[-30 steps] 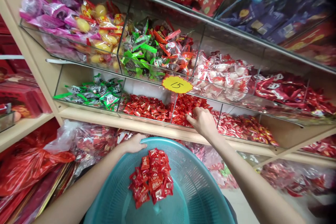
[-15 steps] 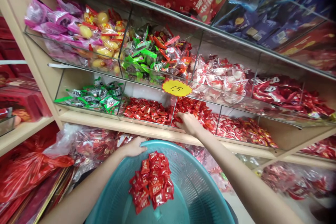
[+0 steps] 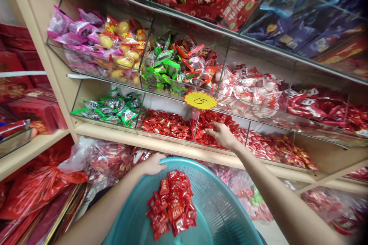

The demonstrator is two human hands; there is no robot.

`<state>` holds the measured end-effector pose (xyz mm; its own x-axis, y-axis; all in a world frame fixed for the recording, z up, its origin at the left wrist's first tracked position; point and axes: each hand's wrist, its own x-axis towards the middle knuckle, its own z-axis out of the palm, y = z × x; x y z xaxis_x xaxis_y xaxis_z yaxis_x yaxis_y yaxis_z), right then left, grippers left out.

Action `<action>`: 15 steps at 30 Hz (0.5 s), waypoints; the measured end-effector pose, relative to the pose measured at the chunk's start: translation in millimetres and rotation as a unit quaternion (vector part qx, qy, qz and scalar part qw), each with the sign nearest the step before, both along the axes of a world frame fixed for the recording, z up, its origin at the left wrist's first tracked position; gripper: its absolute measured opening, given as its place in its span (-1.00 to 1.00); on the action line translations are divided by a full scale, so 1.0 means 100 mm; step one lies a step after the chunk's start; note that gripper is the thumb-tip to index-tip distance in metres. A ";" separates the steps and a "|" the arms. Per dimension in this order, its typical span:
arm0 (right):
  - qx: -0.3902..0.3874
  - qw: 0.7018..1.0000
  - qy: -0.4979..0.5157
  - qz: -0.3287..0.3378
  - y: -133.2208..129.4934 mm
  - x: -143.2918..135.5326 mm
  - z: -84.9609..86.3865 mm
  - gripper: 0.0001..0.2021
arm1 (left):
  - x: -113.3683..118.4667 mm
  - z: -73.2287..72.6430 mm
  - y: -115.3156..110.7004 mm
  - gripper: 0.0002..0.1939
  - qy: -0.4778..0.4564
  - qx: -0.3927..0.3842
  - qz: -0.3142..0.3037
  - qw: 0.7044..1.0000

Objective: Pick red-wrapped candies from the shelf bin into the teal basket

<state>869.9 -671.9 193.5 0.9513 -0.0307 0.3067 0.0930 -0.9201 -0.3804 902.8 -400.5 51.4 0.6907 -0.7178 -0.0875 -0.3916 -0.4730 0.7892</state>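
Note:
My left hand is closed round the far rim of a teal plastic basket. Inside the basket lies a pile of red-wrapped candies, heaped towards its left side. My right hand reaches into a lower shelf compartment, over loose red-wrapped candies. Its fingers point left and are slightly apart, right at the candies, and I see nothing held in them. A clear divider separates these from more red candies on the left.
Above my right hand a yellow price tag marked 15 hangs on the shelf edge. Green-wrapped candies fill the left bin. Red-and-white candies lie to the right. A red plastic bag sits low at left, beside the wooden shelf board.
My right hand has shifted right, away from the compartment divider, and its fingers show more clearly. The view has moved slightly, so the shelves sit lower and further right. My left hand keeps the basket rim.

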 end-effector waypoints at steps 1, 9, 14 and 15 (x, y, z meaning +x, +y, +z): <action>-0.023 1.000 -0.004 0.000 0.02 0.00 -0.01 -0.69 | -0.01 0.00 0.00 -0.83 0.001 0.000 0.000 1.000; -0.190 0.977 -0.047 0.083 0.16 -0.01 0.14 -0.80 | -0.02 0.02 0.00 -0.82 0.008 -0.004 0.003 1.000; -0.227 0.961 0.010 0.158 0.21 0.04 0.13 -0.85 | -0.01 0.00 0.01 -0.79 -0.001 0.005 0.002 1.000; -0.229 0.960 0.023 0.162 0.21 0.04 0.12 -0.86 | -0.01 0.00 0.01 -0.79 -0.003 0.004 0.000 1.000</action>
